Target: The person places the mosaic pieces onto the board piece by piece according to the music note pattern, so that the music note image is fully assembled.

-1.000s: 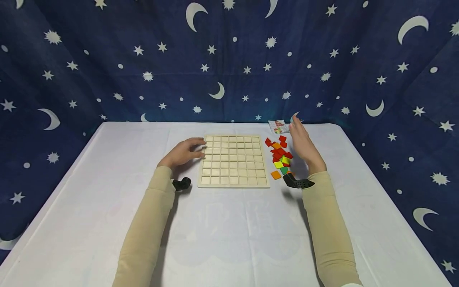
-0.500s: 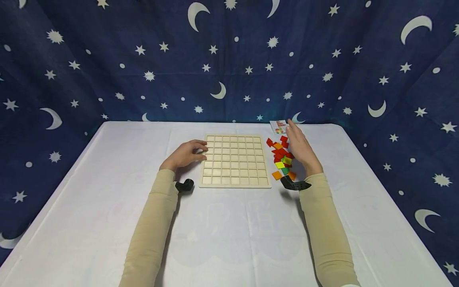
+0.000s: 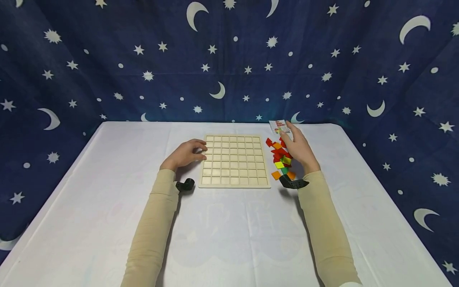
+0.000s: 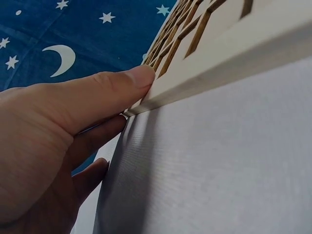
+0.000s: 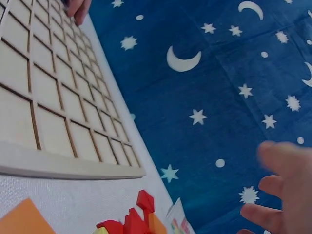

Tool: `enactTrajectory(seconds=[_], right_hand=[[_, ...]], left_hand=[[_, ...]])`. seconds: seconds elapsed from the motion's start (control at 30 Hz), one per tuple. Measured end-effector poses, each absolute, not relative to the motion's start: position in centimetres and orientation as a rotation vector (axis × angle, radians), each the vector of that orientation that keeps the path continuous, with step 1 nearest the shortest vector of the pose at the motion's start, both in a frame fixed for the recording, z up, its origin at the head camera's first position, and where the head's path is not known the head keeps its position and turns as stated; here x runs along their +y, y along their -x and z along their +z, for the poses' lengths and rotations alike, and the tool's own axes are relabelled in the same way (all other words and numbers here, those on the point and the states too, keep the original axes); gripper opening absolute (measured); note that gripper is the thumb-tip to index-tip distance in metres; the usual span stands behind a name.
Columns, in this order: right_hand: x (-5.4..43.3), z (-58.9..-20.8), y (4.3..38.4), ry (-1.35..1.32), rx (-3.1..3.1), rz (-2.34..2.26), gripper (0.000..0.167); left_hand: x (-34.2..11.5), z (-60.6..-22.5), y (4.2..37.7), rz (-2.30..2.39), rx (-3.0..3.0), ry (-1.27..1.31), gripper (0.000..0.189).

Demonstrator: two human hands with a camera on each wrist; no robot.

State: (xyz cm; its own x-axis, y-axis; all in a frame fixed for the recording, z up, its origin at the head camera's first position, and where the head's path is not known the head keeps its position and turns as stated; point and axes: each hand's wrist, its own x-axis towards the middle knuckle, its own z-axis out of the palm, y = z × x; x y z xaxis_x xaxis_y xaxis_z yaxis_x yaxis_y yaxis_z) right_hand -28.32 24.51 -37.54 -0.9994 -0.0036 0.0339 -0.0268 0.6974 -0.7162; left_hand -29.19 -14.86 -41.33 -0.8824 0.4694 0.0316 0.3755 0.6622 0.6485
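A pale wooden grid board (image 3: 233,185) lies flat on the table. My left hand (image 3: 184,154) rests at its left edge, fingertips spread along it. In the left wrist view the thumb (image 4: 105,90) lies on the board's rim; the other fingers' contact is partly hidden. My right hand (image 3: 301,147) hovers with nothing in its fingers, right of a heap of coloured tiles (image 3: 279,153) in red, orange, yellow and green. Its fingertips are near a small printed card (image 3: 276,126) behind the heap. The right wrist view shows that hand blurred, fingers apart.
The white table (image 3: 222,235) ends at a dark blue curtain (image 3: 229,52) with moons and stars. Black wrist mounts (image 3: 294,182) stick out inward below both hands. One orange tile (image 3: 276,175) lies at the heap's near end.
My right hand has shifted left, and its thumb has come away from the other fingers, nearer the tiles and card. The left hand has slid slightly further onto the board's edge.
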Motion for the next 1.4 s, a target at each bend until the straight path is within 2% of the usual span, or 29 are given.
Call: enactTrajectory(seconds=[0.37,0.9,1.2,1.4], right_hand=[[24.9,-37.8,30.9,-0.173,-3.077,0.900,0.046],[25.1,-38.8,31.3,-0.087,-3.263,0.762,0.049],[25.7,-39.0,31.6,-0.071,-3.217,0.891,0.039],[26.6,-39.2,32.0,0.068,-3.196,0.845,0.042]], left_hand=[[-15.1,-41.4,29.3,1.036,2.741,-0.706,0.037],[-15.0,-41.5,29.3,1.034,2.741,-0.697,0.039],[-15.0,-41.4,29.1,1.040,2.733,-0.680,0.039],[-15.0,-41.5,29.2,1.045,2.735,-0.677,0.038]])
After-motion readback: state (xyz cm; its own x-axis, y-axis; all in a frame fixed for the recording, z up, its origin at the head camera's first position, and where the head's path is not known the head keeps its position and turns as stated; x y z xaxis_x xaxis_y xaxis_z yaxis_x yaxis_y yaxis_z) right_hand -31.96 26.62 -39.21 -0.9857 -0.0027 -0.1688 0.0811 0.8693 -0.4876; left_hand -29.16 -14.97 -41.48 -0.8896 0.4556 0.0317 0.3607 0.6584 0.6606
